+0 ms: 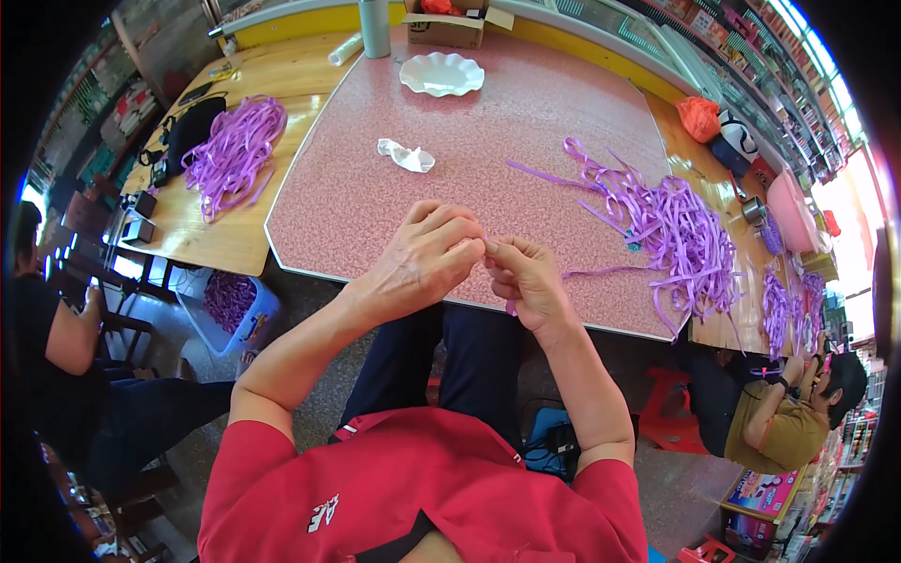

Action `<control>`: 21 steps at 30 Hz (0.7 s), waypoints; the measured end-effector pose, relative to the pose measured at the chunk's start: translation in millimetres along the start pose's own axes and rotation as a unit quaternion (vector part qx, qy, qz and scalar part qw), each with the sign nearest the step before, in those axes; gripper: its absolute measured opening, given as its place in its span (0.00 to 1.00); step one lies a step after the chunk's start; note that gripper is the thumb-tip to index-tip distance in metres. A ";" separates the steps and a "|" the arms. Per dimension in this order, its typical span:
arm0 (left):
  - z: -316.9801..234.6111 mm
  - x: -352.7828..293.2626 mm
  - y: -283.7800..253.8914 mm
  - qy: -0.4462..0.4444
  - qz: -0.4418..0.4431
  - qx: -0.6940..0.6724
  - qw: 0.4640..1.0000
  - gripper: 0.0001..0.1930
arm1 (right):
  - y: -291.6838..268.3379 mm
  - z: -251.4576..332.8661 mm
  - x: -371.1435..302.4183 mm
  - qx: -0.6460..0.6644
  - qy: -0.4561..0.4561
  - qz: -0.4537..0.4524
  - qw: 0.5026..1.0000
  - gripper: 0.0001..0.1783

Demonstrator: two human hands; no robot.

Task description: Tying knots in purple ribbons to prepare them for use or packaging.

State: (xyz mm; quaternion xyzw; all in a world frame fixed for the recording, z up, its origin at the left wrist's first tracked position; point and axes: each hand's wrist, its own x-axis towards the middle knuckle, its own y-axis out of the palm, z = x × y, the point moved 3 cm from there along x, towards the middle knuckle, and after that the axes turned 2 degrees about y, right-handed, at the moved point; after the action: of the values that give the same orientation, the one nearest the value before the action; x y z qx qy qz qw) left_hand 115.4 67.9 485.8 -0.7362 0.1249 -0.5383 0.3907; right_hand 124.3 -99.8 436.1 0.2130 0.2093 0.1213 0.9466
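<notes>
My left hand [427,255] is closed, its fingertips meeting those of my right hand just above the near edge of the pink speckled tabletop [357,206]. What the left fingers pinch is too small and covered to make out. Closed as well, my right hand [528,281] has a bit of purple ribbon [511,307] showing below its curled fingers. A single strand reaches from beside this hand to a loose, tangled heap of purple ribbons [690,244] on the right. A crumpled white tissue [407,156] lies beyond my hands.
Farther back are a white scalloped dish [442,74], a grey-green flask [374,28] and a cardboard box [445,30]. Left stands a wooden table with more purple ribbons [235,150], above a blue tub [221,314]. People sit at both sides; a red stool [671,413] is at right.
</notes>
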 end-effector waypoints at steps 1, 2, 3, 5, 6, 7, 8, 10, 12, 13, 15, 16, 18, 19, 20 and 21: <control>0.6 -2.1 2.6 -0.008 -0.017 0.006 1.000 0.12 | -0.6 -3.4 2.4 0.020 0.001 0.012 1.000 0.11; 0.9 -3.3 3.1 -0.016 -0.034 0.013 0.999 0.12 | 0.6 -4.7 3.5 0.041 0.002 0.024 0.999 0.10; 1.3 -3.9 3.1 -0.017 -0.034 0.013 0.999 0.12 | 0.7 -4.3 3.6 0.041 0.003 0.024 0.999 0.10; 0.7 -3.2 0.9 0.004 -0.043 0.015 0.999 0.11 | 3.1 -1.5 2.2 0.073 0.020 0.042 0.996 0.10; 1.3 -2.6 -0.8 0.004 -0.043 0.015 0.999 0.11 | 4.0 0.2 0.9 0.073 0.021 0.043 0.996 0.10; 1.7 -2.2 -2.5 0.013 -0.033 0.005 0.999 0.11 | 4.4 1.7 -0.7 0.055 0.017 0.034 0.998 0.10; 2.0 -2.0 -3.3 0.022 -0.024 -0.005 0.999 0.11 | 3.8 2.8 -1.9 0.038 0.013 0.025 0.999 0.10; 3.7 -3.0 -3.3 0.029 -0.022 -0.016 0.999 0.11 | -3.2 0.2 0.9 0.027 0.009 0.044 0.999 0.10; 4.7 -2.5 -3.6 0.034 -0.020 -0.025 0.999 0.10 | -2.3 -0.2 1.5 0.016 0.006 0.064 0.998 0.09; 4.5 -1.1 -4.0 0.036 -0.016 -0.028 0.999 0.11 | -1.9 0.0 0.9 0.013 -0.005 0.053 0.998 0.09; 4.6 0.0 -4.1 0.037 -0.012 -0.030 0.999 0.11 | 1.4 1.3 -0.9 0.010 -0.017 0.043 0.999 0.09; 5.6 -0.4 -3.5 0.029 -0.011 -0.030 0.999 0.11 | 2.6 2.5 -1.7 0.000 -0.036 0.031 0.999 0.08; 7.3 -2.8 0.6 0.020 -0.010 -0.028 0.999 0.12 | 6.8 0.5 -2.4 -0.009 -0.055 0.020 0.998 0.08; 8.8 -5.7 4.0 0.005 -0.042 -0.050 0.998 0.12 | 8.9 -1.1 -3.3 0.007 -0.083 0.002 0.997 0.07; 8.8 -6.2 5.7 -0.010 -0.074 -0.073 0.995 0.13 | 10.5 -2.5 -4.3 0.024 -0.112 -0.018 0.993 0.06; 4.8 -6.9 8.8 -0.010 -0.074 -0.073 0.995 0.13 | 13.9 -4.9 -4.7 0.024 -0.112 -0.018 0.993 0.06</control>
State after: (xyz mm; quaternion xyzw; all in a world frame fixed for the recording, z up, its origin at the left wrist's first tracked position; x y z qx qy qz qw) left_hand 119.0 68.4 474.2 -0.7751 0.1050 -0.5482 0.2960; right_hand 116.0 -87.3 440.0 0.2438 0.1081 0.0750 0.9609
